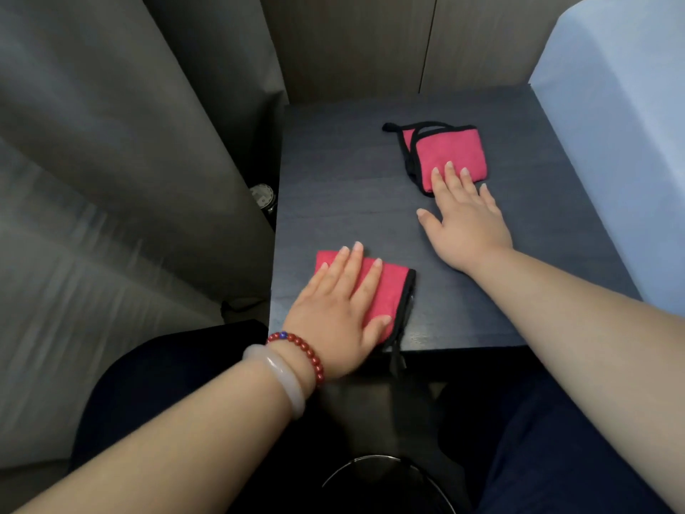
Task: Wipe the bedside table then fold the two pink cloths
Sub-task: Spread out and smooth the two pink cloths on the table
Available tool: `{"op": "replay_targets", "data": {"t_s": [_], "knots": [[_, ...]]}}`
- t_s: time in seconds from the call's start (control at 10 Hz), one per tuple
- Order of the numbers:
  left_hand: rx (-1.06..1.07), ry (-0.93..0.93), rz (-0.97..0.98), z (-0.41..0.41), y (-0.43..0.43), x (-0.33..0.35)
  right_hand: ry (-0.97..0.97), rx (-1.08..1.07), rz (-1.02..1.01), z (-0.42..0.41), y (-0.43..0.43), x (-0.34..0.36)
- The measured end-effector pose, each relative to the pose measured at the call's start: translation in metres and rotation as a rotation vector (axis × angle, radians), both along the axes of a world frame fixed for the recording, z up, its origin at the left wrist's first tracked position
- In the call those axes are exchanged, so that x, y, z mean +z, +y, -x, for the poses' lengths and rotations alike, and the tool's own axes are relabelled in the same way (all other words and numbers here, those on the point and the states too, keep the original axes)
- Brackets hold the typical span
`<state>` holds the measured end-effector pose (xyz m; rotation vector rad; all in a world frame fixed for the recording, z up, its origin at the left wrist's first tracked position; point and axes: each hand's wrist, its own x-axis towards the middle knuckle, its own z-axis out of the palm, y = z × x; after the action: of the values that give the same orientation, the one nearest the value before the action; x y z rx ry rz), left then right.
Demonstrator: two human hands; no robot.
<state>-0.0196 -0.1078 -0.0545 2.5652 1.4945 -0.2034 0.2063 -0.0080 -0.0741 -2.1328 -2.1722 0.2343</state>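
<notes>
The dark bedside table (352, 187) fills the middle of the view. One folded pink cloth with black edging (393, 291) lies at the table's near left corner, its black loop hanging over the front edge. My left hand (341, 306) lies flat on it with straight fingers. A second folded pink cloth (450, 150) sits further back, right of centre. My right hand (463, 217) rests flat on the table, its fingertips touching that cloth's near edge.
A grey curtain (129, 161) hangs left of the table. A pale blue bed (622, 124) borders the right side. Wood panelling (370, 42) stands behind. A small round metal object (263, 196) sits in the gap at the left. My dark-clothed knees are below.
</notes>
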Motion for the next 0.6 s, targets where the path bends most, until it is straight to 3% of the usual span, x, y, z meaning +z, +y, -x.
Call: {"op": "replay_targets", "data": {"t_s": [0.3,0.5,0.6], "knots": [[0.227,0.014,-0.013,-0.046,0.014,-0.004,-0.008,0.000,-0.008,-0.001,0.000,-0.001],[-0.143,-0.117,0.011,-0.034,-0.062,-0.004,-0.004,-0.006,0.006,0.000,0.001,0.001],[-0.073,-0.096,0.008,-0.021,-0.027,-0.004,-0.014,-0.003,0.004,0.000,0.002,-0.001]]}}
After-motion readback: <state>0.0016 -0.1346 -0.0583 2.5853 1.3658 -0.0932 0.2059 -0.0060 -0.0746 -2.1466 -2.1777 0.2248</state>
